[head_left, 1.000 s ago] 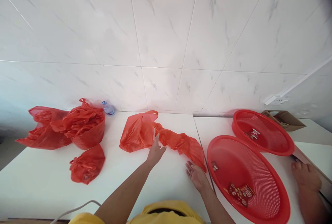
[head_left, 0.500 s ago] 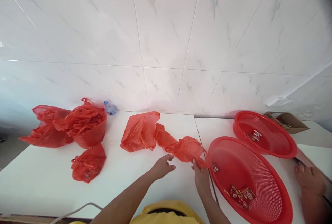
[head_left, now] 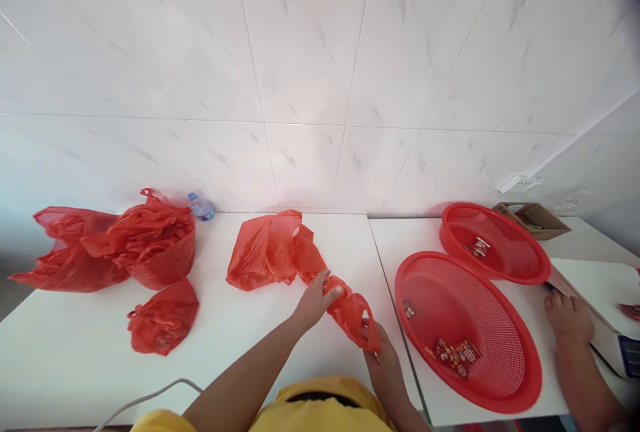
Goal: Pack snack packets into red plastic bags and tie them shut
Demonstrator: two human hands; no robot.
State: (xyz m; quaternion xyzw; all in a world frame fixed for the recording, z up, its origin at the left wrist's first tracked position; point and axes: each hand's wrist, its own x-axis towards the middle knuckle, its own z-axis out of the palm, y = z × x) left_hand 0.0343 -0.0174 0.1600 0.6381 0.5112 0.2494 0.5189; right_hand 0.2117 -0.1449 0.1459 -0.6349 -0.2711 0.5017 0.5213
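A crumpled red plastic bag [head_left: 346,307] stretches between my two hands over the white table. My left hand [head_left: 314,302] grips its upper end, thumb and fingers closed on the film. Its handle end is in my right hand [head_left: 380,352], whose fingers are partly hidden by the bag. Just beyond lie another twisted red bag [head_left: 307,252] and a flatter red bag [head_left: 265,249]. Whether the twisted one is joined to the bag in my hands, I cannot tell.
On the left stand full red bags [head_left: 160,245], a small knotted bag [head_left: 165,319] and a plastic bottle [head_left: 201,207]. Right are two red baskets [head_left: 500,325] [head_left: 545,272] holding small packets, a cardboard box [head_left: 533,219], and another person's hand [head_left: 570,317] beside a white device [head_left: 590,292].
My left hand has closed on the bag. My right hand has drawn the handle end down towards me, stretching the bag out. A white device has come further into view at right.
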